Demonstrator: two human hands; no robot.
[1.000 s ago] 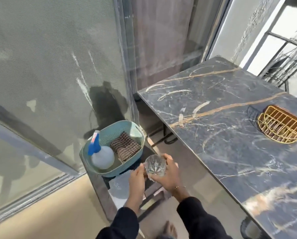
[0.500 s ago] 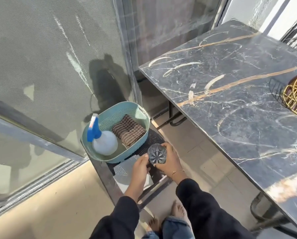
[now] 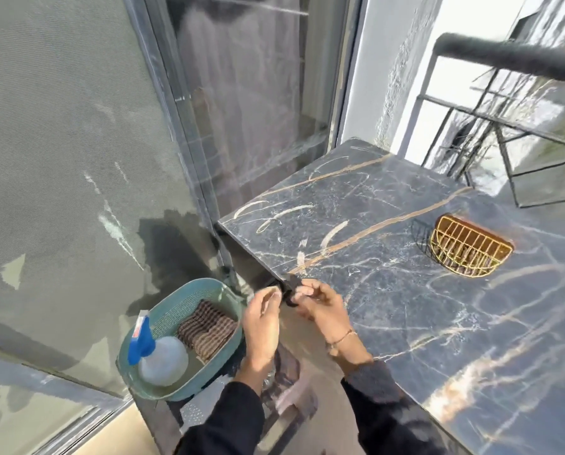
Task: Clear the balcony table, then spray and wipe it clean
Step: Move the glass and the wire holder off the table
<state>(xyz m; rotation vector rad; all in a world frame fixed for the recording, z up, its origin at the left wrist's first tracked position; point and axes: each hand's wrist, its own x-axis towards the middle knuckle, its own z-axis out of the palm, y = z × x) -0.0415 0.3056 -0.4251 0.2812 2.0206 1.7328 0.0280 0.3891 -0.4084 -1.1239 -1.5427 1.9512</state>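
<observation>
While both hands, left hand [image 3: 262, 318] and right hand [image 3: 320, 307], hang loosely curled and apparently empty, the gold wire basket [image 3: 468, 246] remains on the tabletop [image 3: 406, 316]; judged light, rigid and open-meshed. Grip advised at its rim; contents may shift.

Both dark-sleeved arms reach forward; the left hand [image 3: 262, 318] and right hand [image 3: 322, 307] hang close together, fingers loosely curled, holding nothing.

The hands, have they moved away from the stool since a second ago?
Yes. Both hands, left and right, have let go of the glass and risen from beside the teal basket to the marble table's near edge.
</observation>
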